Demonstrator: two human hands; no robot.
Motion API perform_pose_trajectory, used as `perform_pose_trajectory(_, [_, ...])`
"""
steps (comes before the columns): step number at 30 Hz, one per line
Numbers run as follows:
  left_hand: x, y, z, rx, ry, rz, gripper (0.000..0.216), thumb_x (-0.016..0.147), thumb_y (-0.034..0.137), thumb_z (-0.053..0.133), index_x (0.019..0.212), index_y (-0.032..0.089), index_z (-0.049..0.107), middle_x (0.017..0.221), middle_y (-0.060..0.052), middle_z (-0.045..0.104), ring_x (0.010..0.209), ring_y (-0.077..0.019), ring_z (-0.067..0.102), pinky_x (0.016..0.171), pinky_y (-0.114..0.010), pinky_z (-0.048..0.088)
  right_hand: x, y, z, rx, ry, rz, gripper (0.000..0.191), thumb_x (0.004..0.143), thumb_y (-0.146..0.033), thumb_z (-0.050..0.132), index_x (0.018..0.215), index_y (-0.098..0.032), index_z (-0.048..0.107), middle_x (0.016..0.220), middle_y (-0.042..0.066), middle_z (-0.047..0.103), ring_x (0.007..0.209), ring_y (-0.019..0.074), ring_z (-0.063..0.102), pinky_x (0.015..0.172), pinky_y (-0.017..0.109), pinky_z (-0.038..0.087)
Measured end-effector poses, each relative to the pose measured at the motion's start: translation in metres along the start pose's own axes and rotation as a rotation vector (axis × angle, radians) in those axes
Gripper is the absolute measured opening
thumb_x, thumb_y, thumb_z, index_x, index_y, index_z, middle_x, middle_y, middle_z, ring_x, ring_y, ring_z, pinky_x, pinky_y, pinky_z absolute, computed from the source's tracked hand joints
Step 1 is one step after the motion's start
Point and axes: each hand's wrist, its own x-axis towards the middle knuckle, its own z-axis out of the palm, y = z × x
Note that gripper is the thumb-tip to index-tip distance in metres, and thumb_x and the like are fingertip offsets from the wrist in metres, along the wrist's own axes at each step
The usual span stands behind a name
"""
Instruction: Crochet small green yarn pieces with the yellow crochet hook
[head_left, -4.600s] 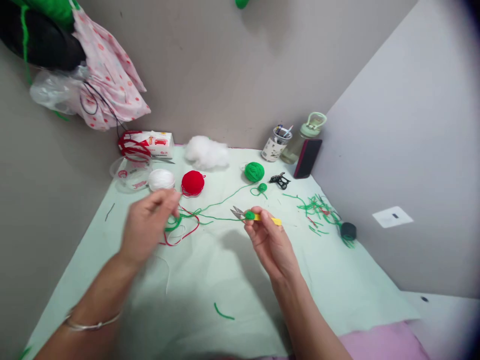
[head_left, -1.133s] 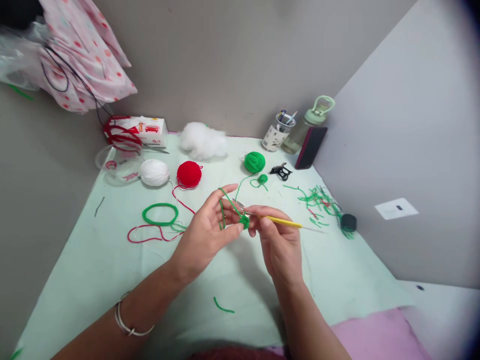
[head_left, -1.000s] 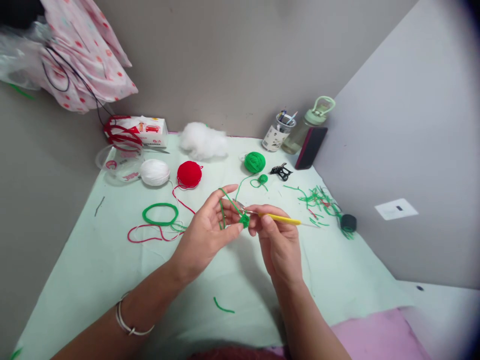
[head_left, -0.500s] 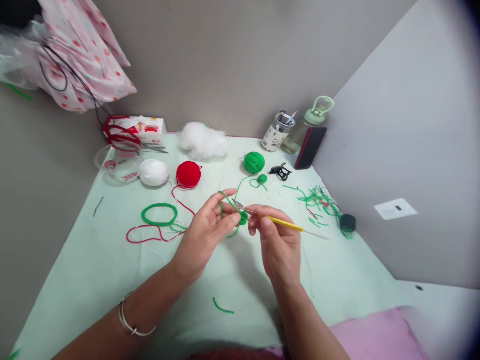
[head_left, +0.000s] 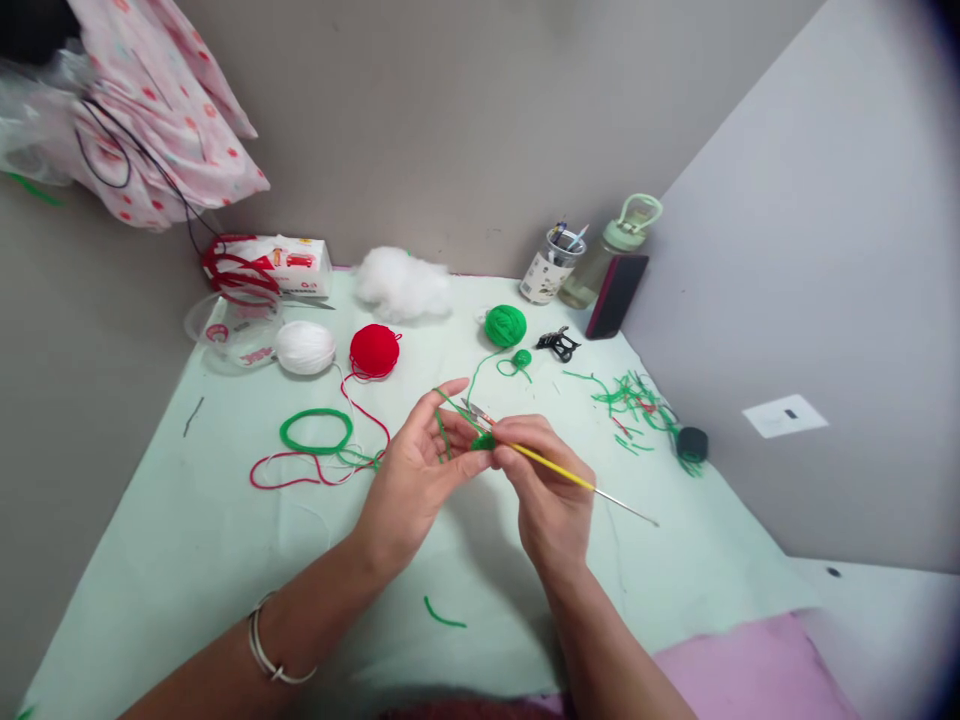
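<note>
My left hand [head_left: 411, 480] pinches a small green crochet piece [head_left: 484, 441] between thumb and fingers, with green yarn looped over its raised index finger. In my right hand [head_left: 551, 490] is a crochet hook [head_left: 551, 463] with a yellow handle, its rear metal end sticking out to the lower right. The hook's front tip meets the green piece and is hidden by my fingers. A strand runs up from the left hand toward a green yarn ball [head_left: 505, 326]. Behind the fingers, metal blade tips [head_left: 475, 411] show, partly covered.
Red [head_left: 375, 351] and white yarn balls [head_left: 305, 348] lie at the left, near a green yarn ring [head_left: 316, 430]. White stuffing [head_left: 403, 284] sits at the back. A black claw clip [head_left: 559, 344], phone [head_left: 616, 296], bottle [head_left: 611, 255] and green yarn scraps [head_left: 630, 400] are on the right.
The hook has tilted, its rear end swinging downward. My right hand has shifted slightly left, closer to the left fingers, and the green piece is more covered. The view has moved slightly.
</note>
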Motion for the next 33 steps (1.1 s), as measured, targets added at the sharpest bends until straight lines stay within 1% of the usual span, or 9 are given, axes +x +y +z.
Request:
perform_pose_trajectory(4, [-0.0003,0.0003,0.0010,0.023,-0.018,-0.008,0.061,0.076,0.017,0.092,0.131,0.024,0.068,0.085,0.004,0.065,0.088,-0.0130,0.063,0.086,-0.026,0.052,0.0011,0.0020,-0.0029,0.005,0.016,0.056,0.008,0.085,-0.022,0.086,0.089,-0.029,0.084,0.087,0.003,0.077,0.084,0.0195,0.069,0.076,0.034,0.057])
perform_pose_trajectory(8, [0.0016,0.0030,-0.0014,-0.015,-0.052,-0.091,0.059,0.078,0.023,0.092,0.132,0.022,0.068,0.086,0.003,0.069,0.063,-0.0089,0.061,0.054,-0.022,0.045,0.0013,0.0049,-0.0048,0.074,0.046,0.089,0.009,0.085,-0.022,0.086,0.089,-0.029,0.083,0.086,0.001,0.076,0.076,0.0162,0.068,0.066,0.029,0.053])
perform_pose_trajectory(10, [0.0028,0.0042,-0.0029,-0.104,-0.094,-0.184,0.053,0.082,0.025,0.089,0.131,0.019,0.068,0.079,0.003,0.068,0.054,-0.0072,0.058,0.048,-0.021,0.042,0.0016,0.0044,-0.0048,0.064,0.040,0.071,0.009,0.086,-0.021,0.085,0.089,-0.029,0.083,0.086,0.001,0.076,0.074,0.0158,0.067,0.067,0.030,0.054])
perform_pose_trajectory(12, [0.0034,0.0047,-0.0032,-0.220,-0.115,-0.260,0.042,0.086,0.020,0.086,0.125,0.016,0.071,0.076,0.002,0.069,0.058,-0.0077,0.063,0.054,-0.019,0.049,0.0021,0.0033,-0.0043,0.042,0.032,0.049,0.010,0.086,-0.020,0.084,0.090,-0.029,0.083,0.087,0.002,0.077,0.078,0.0171,0.069,0.070,0.031,0.056])
perform_pose_trajectory(14, [0.0031,0.0049,-0.0022,-0.318,-0.116,-0.289,0.033,0.088,0.013,0.081,0.120,0.015,0.074,0.085,-0.001,0.071,0.069,-0.0083,0.068,0.067,-0.018,0.057,0.0027,0.0025,-0.0039,0.028,0.033,0.040,0.011,0.086,-0.019,0.084,0.090,-0.029,0.083,0.088,0.003,0.078,0.082,0.0185,0.071,0.072,0.032,0.058])
perform_pose_trajectory(18, [0.0007,0.0057,0.0011,-0.354,-0.116,-0.247,0.033,0.089,0.008,0.079,0.120,0.018,0.076,0.096,0.000,0.069,0.081,-0.0086,0.071,0.084,-0.021,0.060,0.0043,0.0019,-0.0052,0.026,0.032,0.038,0.010,0.087,-0.020,0.084,0.091,-0.029,0.082,0.089,0.002,0.078,0.083,0.0184,0.072,0.072,0.030,0.060])
perform_pose_trajectory(22, [-0.0003,0.0058,0.0004,-0.286,-0.106,-0.193,0.044,0.087,0.010,0.083,0.128,0.022,0.073,0.091,0.004,0.065,0.079,-0.0089,0.071,0.085,-0.023,0.058,0.0047,0.0017,-0.0079,0.043,-0.010,0.058,0.008,0.091,-0.026,0.081,0.098,-0.030,0.083,0.091,0.002,0.078,0.084,0.0172,0.072,0.072,0.029,0.059])
perform_pose_trajectory(28, [0.0003,0.0043,-0.0005,-0.253,-0.149,-0.180,0.038,0.092,0.020,0.079,0.129,0.017,0.071,0.090,-0.002,0.071,0.081,-0.0138,0.069,0.083,-0.030,0.052,0.0044,0.0043,-0.0092,0.114,0.000,0.117,0.013,0.095,-0.039,0.076,0.100,-0.029,0.084,0.087,0.002,0.073,0.072,0.0153,0.068,0.067,0.030,0.057])
perform_pose_trajectory(33, [0.0003,0.0052,0.0007,-0.268,-0.152,-0.190,0.038,0.093,0.022,0.079,0.129,0.016,0.070,0.088,-0.002,0.071,0.078,-0.0146,0.065,0.078,-0.032,0.049,0.0038,0.0061,-0.0100,0.125,-0.005,0.123,0.016,0.096,-0.040,0.075,0.101,-0.028,0.084,0.088,0.003,0.072,0.070,0.0155,0.066,0.068,0.032,0.058])
